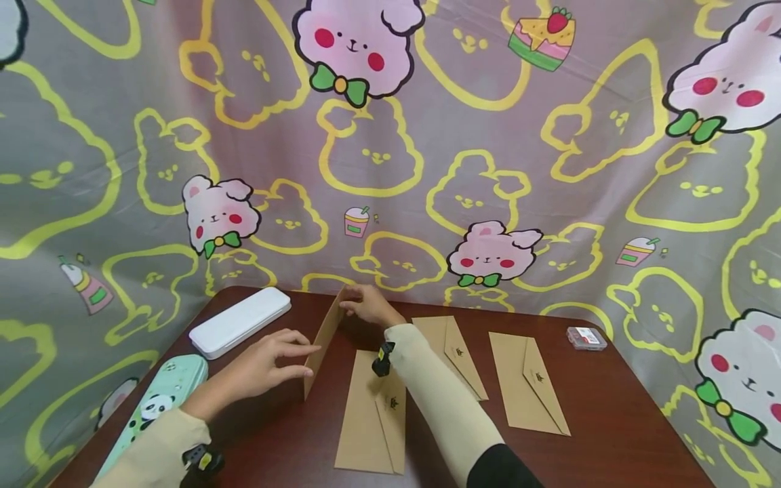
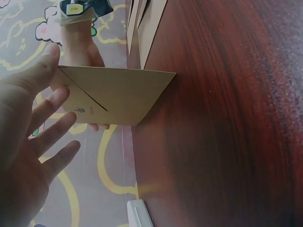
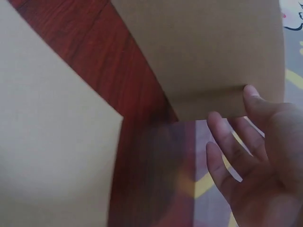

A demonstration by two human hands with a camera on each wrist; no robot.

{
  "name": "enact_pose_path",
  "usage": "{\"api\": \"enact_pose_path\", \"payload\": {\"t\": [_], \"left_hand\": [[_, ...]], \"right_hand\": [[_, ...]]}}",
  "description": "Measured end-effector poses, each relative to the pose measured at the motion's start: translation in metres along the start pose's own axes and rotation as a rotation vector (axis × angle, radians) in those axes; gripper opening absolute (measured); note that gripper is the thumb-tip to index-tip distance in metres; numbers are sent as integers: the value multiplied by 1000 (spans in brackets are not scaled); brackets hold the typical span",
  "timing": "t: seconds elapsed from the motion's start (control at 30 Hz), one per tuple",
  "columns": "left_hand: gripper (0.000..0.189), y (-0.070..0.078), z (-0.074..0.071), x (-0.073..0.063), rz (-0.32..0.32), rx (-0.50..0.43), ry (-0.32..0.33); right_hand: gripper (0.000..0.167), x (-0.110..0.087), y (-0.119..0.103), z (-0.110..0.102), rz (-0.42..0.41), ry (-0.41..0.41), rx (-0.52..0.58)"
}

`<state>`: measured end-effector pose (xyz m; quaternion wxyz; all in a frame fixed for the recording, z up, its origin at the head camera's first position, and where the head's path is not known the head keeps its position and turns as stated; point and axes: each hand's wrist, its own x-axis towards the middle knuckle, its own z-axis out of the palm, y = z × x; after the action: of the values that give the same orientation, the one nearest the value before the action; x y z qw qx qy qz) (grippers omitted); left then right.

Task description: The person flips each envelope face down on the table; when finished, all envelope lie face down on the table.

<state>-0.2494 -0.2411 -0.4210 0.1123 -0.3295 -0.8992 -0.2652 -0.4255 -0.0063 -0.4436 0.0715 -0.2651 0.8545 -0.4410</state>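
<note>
A brown kraft envelope (image 1: 325,339) stands on edge above the dark wood table (image 1: 262,447), left of the middle. My right hand (image 1: 370,306) pinches its far end, thumb (image 3: 252,94) on the plain face and fingers at the edge. At the near end is my left hand (image 1: 268,366), its fingers straight and spread, with fingertips touching the envelope. The slanted flap line and small print of this envelope (image 2: 109,90) face the left palm. Three similar envelopes lie flat: one (image 1: 360,420) under the right forearm, another (image 1: 433,332) beyond it, and one (image 1: 518,379) farther right.
A white case (image 1: 241,322) lies at the table's back left. Nearer on the left is a mint pencil case (image 1: 177,379) with a panda, partly covered by my left sleeve. A small clear labelled box (image 1: 587,338) sits at the back right. A patterned curtain (image 1: 390,224) hangs behind the table.
</note>
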Motion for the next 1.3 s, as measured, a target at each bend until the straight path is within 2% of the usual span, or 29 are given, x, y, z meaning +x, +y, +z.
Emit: {"api": "enact_pose_path", "payload": {"t": [0.2,0.4,0.53,0.67,0.9,1.03,1.2,1.3], "left_hand": [[39,1,0,1,-8,-19,-8],[41,1,1,3,-8,-30,-17],[45,2,2,2,-30,-22,-44],[48,2,1,1,-57,-23,-65],[50,2,-1,1,-68,-1,-65],[49,1,0,-1,-36,34,-35],[50,-2,0,-3,40,108,40],[53,-4,-3,-4,41,127,74]], "right_hand": [[57,-3,8,5,76,-42,-2],[55,-1,15,10,87,-58,13],[51,-1,18,16,96,-51,26],[46,-2,19,20,101,-45,4],[38,1,14,25,143,-19,-82],[38,2,12,27,157,-7,-99],[37,-1,9,22,189,11,-76],[32,-2,9,16,191,16,-40]]}}
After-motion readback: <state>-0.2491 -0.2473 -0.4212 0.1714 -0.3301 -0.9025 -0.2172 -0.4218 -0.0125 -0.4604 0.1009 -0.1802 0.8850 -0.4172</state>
